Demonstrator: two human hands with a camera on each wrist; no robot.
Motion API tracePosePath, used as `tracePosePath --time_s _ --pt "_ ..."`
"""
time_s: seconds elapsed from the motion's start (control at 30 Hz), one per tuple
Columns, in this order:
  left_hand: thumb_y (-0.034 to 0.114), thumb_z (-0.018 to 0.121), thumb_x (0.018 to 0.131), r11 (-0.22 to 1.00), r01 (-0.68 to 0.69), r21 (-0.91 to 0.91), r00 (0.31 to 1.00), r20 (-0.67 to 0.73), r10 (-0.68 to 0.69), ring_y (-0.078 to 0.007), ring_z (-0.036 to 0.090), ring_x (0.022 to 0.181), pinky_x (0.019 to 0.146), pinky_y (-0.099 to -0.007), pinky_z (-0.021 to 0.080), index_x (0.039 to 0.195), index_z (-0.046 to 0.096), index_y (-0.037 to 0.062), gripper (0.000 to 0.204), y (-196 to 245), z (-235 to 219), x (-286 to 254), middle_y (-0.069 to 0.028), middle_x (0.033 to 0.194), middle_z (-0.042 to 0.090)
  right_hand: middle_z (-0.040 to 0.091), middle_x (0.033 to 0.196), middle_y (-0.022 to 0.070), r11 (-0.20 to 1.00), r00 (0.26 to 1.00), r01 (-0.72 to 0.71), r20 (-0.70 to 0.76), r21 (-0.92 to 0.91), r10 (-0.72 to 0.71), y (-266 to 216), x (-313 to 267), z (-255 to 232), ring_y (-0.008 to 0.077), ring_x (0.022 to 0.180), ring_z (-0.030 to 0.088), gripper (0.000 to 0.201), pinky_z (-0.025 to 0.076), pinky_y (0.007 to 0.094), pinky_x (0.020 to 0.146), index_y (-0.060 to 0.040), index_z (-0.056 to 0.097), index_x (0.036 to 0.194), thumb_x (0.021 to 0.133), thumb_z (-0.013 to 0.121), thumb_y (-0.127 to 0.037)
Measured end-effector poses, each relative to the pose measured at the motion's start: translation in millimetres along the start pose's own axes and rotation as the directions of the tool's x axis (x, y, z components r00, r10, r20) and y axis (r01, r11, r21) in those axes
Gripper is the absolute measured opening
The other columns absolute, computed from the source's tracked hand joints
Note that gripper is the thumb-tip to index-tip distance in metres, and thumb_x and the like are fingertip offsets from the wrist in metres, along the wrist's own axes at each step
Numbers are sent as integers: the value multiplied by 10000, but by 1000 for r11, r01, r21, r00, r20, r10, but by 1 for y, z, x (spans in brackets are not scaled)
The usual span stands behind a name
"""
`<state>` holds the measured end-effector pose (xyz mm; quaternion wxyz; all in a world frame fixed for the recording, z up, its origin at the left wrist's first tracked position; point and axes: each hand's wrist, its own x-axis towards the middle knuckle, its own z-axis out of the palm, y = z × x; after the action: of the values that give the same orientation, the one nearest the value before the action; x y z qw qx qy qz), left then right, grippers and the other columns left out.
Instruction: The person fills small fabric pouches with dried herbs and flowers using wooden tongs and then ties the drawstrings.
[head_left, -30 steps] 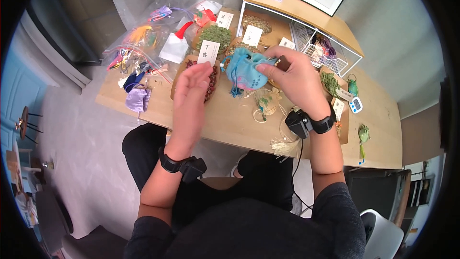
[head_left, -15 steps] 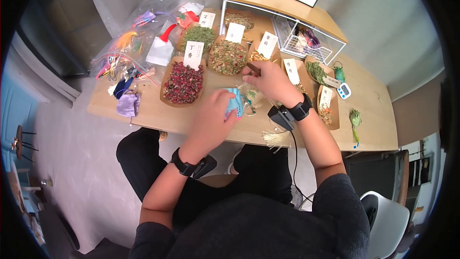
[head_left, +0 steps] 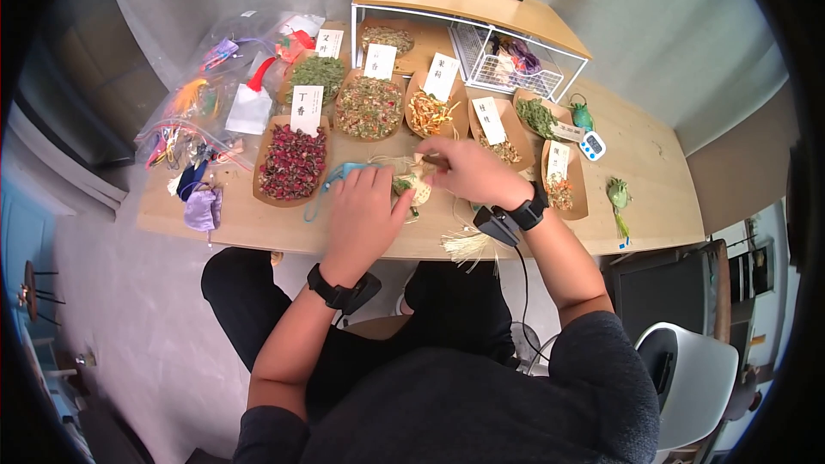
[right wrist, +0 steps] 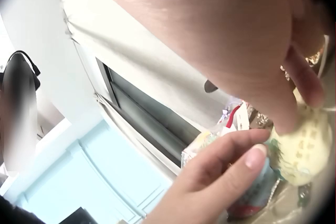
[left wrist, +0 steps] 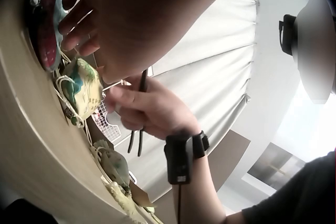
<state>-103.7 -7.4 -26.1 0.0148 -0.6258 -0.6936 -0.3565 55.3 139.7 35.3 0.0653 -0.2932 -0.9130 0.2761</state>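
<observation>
In the head view my left hand (head_left: 365, 219) lies over a light blue pouch (head_left: 348, 169), fingers relaxed, its thumb beside a pale yellow pouch (head_left: 419, 192). From the other side my right hand (head_left: 481, 174) reaches the yellow pouch's upper edge. A dark two-pronged tool (left wrist: 135, 141) runs through the right hand's curled fingers (left wrist: 126, 100), seen in the left wrist view. Both the yellow pouch (right wrist: 304, 148) and part of the blue one (right wrist: 257, 190) show in the right wrist view, next to the left hand (right wrist: 215, 176). The left fingertips' exact contact is unclear.
Paper trays of dried flowers and herbs, such as the red buds (head_left: 294, 161), stand behind the hands. A clear bag (head_left: 193, 94) and purple pouch (head_left: 203, 209) are at left. A cream tassel (head_left: 468, 245), timer (head_left: 592, 146) and green pouch (head_left: 618, 193) lie rightward.
The blue pouch has gone from the right hand down to the table under the left hand. Both hands have lowered and come together at the yellow pouch. The head view has shifted.
</observation>
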Motion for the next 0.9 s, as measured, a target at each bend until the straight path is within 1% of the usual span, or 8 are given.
tracePosePath --time_s 0.1,0.23,0.33,0.47,0.57,0.67,0.77,0.9 --pt "250 724 913 999 18 -32 1000 -3 -18 -361 606 1041 922 -477 461 1171 652 18 354 3 9 6 -163 1053 672 731 1025 206 985 993 -42 -111 -165 24 15 4 -5 376 940 702 330 544 442 821 -20 698 1162 875 739 -177" --pt "233 743 878 993 -8 -114 1000 24 10 -353 605 1009 888 -479 462 1121 648 44 323 -6 25 8 -147 1010 656 718 950 231 982 997 -43 55 -186 54 29 18 8 413 907 688 266 532 470 791 8 699 1064 853 671 -152" --pt "160 775 823 981 -3 -193 1000 24 8 -365 596 983 859 -477 466 1039 626 55 282 -7 23 8 -143 958 636 711 921 234 990 997 -81 -1 -119 81 23 14 11 418 877 686 250 531 471 778 18 689 1035 850 672 -149" --pt "60 786 771 965 49 -257 997 72 -31 -368 593 909 792 -448 482 974 592 53 281 -10 14 3 -134 865 596 709 903 215 999 988 48 -147 6 -47 12 2 13 391 854 693 181 536 444 754 10 663 1004 865 703 -100" --pt "44 758 800 925 163 -344 966 244 -79 -253 600 805 711 -362 482 974 585 48 245 -18 12 2 -80 815 582 718 905 189 991 982 133 -137 -2 -132 -9 -12 7 373 841 700 148 542 424 737 -14 651 988 869 716 -74" --pt "60 694 883 713 369 -595 910 388 -147 -195 602 759 739 -320 490 998 577 16 171 -24 6 0 -68 797 600 723 881 144 960 939 278 -205 -23 -277 -8 -20 12 359 797 701 129 548 420 709 -49 654 964 856 725 -60" --pt "96 639 961 468 511 -721 855 484 -188 -128 587 792 726 -300 483 1019 561 11 129 -28 3 3 -44 822 602 713 829 97 947 919 293 -236 -130 -316 -14 -27 19 330 749 700 146 549 412 659 -80 666 943 822 738 -40" --pt "26 575 961 553 447 -703 871 483 -91 -64 524 760 659 -243 439 1054 552 40 97 -27 0 4 18 867 594 701 809 91 905 876 353 -255 -238 -409 -16 -29 22 316 761 705 174 542 410 637 -91 654 925 784 739 -34"
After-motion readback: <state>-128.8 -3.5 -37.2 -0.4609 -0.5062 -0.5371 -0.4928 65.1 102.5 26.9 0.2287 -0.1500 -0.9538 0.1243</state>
